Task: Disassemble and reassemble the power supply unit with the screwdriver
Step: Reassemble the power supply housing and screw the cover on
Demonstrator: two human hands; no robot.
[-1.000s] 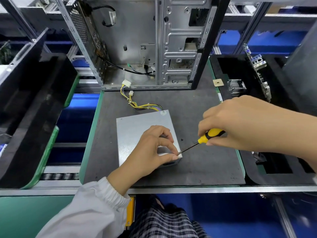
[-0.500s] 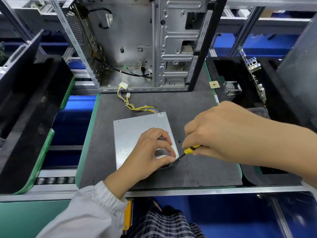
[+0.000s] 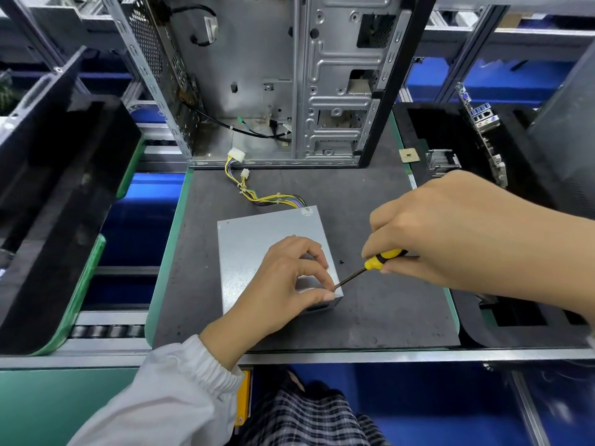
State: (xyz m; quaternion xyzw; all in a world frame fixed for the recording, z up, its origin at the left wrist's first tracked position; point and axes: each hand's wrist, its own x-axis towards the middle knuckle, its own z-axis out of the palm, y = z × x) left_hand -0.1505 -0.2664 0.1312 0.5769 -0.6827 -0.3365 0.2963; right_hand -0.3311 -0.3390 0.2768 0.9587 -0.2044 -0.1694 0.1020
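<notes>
Looking down, I see a dark grey work mat with a green edge, set on a conveyor line with blue bins below and black foam trays to the left and right. An open computer case stands at the far end of the mat. The power supply unit lies flat near the mat's middle, its yellow cable bundle trailing toward the case. My left hand rests on the unit's near right corner, thumb and fingers curled and pinching at that corner. My right hand grips the yellow-handled screwdriver just right of the unit; its shaft slants down-left, the tip meeting the corner beside my left fingertips. A small dark screw lies on the mat just right of the unit.
</notes>
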